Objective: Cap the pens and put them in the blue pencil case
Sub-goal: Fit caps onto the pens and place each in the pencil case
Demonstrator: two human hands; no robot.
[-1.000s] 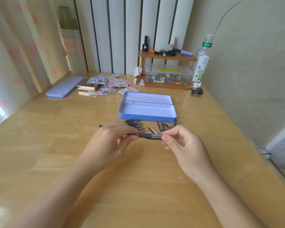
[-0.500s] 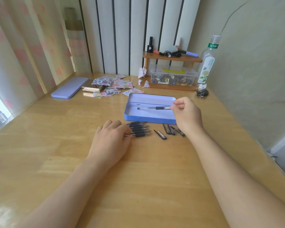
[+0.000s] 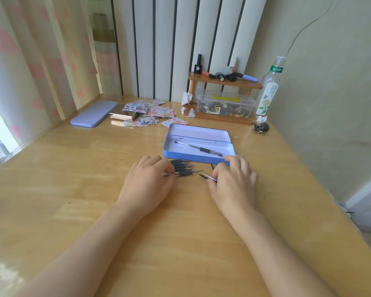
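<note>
A capped pen (image 3: 198, 148) lies lengthwise in the open blue pencil case (image 3: 198, 156), cap rightward. The left hand (image 3: 147, 184) pinches a pen (image 3: 181, 173) pointing right; the right hand (image 3: 234, 185) apparently pinches a cap (image 3: 210, 177).

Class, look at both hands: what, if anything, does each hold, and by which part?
Left hand pinches the nearest uncapped pen at its barrel. Right hand fingers grip a pen cap by one end.

We see a blue pencil case (image 3: 193, 154), black-gripped pens (image 3: 181, 168), pink-heart curtains (image 3: 30, 67), and a honey-yellow wooden surface (image 3: 94, 189).
</note>
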